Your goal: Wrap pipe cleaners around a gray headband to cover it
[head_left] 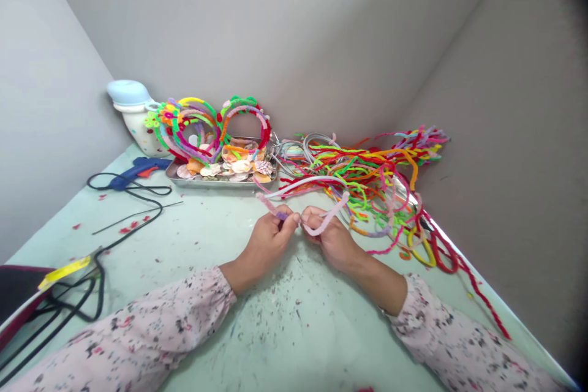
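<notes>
Near the middle of the table, my left hand (269, 242) is closed, thumb and fingers pinching a headband (303, 180) by a stretch covered in pink and purple fuzz. The band's bare white arc curves behind both hands. My right hand (334, 240) is closed beside it, fingertips almost touching the left ones. It pinches a pale pink pipe cleaner (331, 214), whose free length loops up to the right in front of the knuckles. The spot where the pipe cleaner meets the band is hidden by my fingertips.
Behind sits a metal tray (220, 184) of seashells (241, 165) with finished colourful headbands (245, 107). Pipe cleaners (367, 165) pile at right, near scissors (444, 254). At left are a blue glue gun (138, 170), its black cord (158, 214) and a white lidded container (142, 128).
</notes>
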The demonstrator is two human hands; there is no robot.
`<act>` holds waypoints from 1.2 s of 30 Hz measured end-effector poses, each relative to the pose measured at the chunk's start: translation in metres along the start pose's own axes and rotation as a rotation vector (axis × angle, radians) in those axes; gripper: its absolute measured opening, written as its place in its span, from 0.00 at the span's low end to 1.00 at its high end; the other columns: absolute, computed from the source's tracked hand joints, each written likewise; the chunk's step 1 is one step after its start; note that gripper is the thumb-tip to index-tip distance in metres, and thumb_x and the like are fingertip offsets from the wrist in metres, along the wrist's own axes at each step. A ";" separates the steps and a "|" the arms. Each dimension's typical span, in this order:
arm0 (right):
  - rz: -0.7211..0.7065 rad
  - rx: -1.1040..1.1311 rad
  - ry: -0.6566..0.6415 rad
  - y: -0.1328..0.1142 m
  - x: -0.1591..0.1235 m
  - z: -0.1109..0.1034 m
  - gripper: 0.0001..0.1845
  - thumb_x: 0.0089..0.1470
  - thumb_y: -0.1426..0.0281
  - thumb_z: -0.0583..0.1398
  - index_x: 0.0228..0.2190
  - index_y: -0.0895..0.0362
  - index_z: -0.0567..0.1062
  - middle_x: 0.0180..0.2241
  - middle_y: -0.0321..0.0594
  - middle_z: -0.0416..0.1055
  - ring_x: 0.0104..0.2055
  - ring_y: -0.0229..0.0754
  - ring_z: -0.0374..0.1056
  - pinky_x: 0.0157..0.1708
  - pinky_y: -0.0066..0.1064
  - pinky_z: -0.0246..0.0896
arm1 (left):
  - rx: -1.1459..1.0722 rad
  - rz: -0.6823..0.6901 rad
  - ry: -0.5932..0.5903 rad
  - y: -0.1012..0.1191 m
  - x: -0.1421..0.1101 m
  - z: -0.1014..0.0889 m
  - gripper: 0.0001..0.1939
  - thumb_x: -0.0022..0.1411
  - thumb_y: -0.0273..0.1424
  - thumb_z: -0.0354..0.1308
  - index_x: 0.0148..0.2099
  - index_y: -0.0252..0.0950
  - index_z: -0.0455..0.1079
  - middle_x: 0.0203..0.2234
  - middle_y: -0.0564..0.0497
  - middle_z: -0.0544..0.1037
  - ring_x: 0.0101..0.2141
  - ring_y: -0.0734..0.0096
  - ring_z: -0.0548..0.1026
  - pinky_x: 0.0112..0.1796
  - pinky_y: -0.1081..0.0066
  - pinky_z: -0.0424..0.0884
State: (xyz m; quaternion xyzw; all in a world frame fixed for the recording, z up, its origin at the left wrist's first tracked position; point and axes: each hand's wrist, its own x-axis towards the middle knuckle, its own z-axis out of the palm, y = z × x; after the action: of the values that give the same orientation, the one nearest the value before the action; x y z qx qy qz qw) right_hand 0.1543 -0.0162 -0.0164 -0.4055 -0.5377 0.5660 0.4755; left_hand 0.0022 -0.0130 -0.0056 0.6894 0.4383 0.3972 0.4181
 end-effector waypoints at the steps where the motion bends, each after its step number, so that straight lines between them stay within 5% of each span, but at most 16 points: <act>1: -0.003 0.000 -0.005 0.000 0.000 0.000 0.15 0.51 0.64 0.57 0.18 0.56 0.61 0.18 0.29 0.51 0.20 0.33 0.44 0.20 0.29 0.37 | -0.004 -0.001 -0.001 0.000 0.000 0.000 0.15 0.64 0.38 0.47 0.26 0.36 0.58 0.17 0.58 0.58 0.21 0.77 0.57 0.24 0.75 0.55; 12: 0.043 -0.111 -0.028 -0.010 -0.004 0.003 0.14 0.53 0.65 0.55 0.19 0.56 0.61 0.17 0.28 0.53 0.20 0.32 0.47 0.21 0.28 0.41 | -0.148 -0.071 -0.085 -0.006 0.000 -0.001 0.16 0.65 0.40 0.47 0.27 0.36 0.59 0.17 0.58 0.61 0.21 0.76 0.61 0.25 0.75 0.58; 26: 0.098 -0.029 -0.004 -0.004 -0.002 0.002 0.14 0.50 0.62 0.57 0.19 0.56 0.65 0.16 0.29 0.58 0.18 0.32 0.52 0.18 0.26 0.43 | -0.142 -0.093 -0.081 -0.007 0.002 0.000 0.16 0.65 0.39 0.46 0.27 0.35 0.60 0.17 0.57 0.62 0.20 0.76 0.62 0.24 0.75 0.58; 36: 0.068 -0.073 0.039 -0.004 -0.004 0.001 0.12 0.51 0.62 0.57 0.25 0.57 0.69 0.19 0.31 0.62 0.20 0.33 0.56 0.21 0.27 0.48 | -0.388 -0.208 -0.025 -0.010 0.006 0.000 0.16 0.62 0.37 0.48 0.24 0.34 0.62 0.14 0.57 0.63 0.16 0.80 0.60 0.19 0.77 0.55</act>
State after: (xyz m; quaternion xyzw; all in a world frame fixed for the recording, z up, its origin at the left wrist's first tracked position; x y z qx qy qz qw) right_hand 0.1547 -0.0200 -0.0127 -0.4515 -0.5346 0.5538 0.4513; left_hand 0.0012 -0.0044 -0.0131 0.5519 0.4171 0.4203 0.5872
